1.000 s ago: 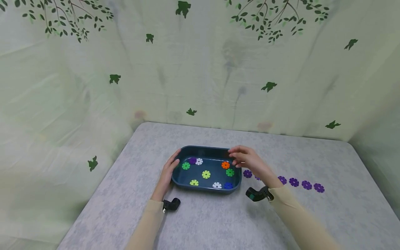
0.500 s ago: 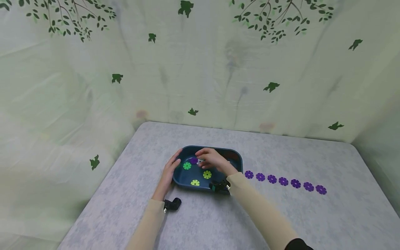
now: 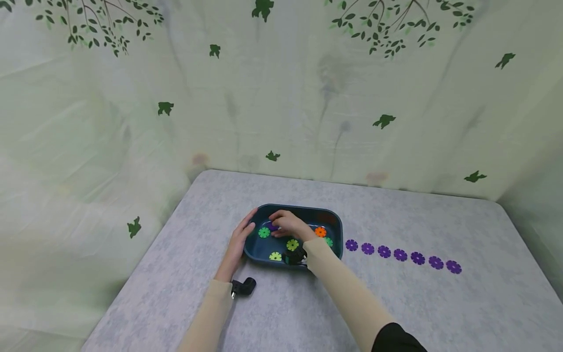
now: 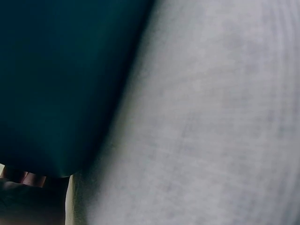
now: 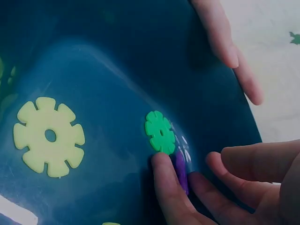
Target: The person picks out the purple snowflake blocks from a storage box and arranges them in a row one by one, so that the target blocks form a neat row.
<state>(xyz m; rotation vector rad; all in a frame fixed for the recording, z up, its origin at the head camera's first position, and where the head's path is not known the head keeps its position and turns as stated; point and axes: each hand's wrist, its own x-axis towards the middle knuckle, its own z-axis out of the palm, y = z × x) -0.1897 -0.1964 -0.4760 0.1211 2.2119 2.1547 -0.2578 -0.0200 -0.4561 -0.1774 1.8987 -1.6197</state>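
Note:
My left hand (image 3: 237,242) holds the left rim of a dark blue tray (image 3: 303,267), thumb over the edge and fingers along the outside. Reaching down inside the tray's left part, my right hand (image 3: 291,227) pinches a purple flower-shaped interlocking disc (image 5: 182,172), which stands nearly edge-on between thumb and fingers. Right beside it lies a green disc (image 5: 160,132). Closer to the right wrist camera is a yellow disc (image 5: 49,137). The left wrist view shows mostly the tray's outer wall (image 4: 61,84).
Several purple discs (image 3: 400,254) form a slanting row on the grey table (image 3: 396,313), right of the tray. An orange disc (image 3: 320,232) and another green disc (image 3: 328,242) lie in the tray's right part. A pale leaf-print curtain (image 3: 299,98) hangs behind the table.
My right hand has moved left from the tray's right rim and down to the purple disc. The left hand keeps its place on the tray.

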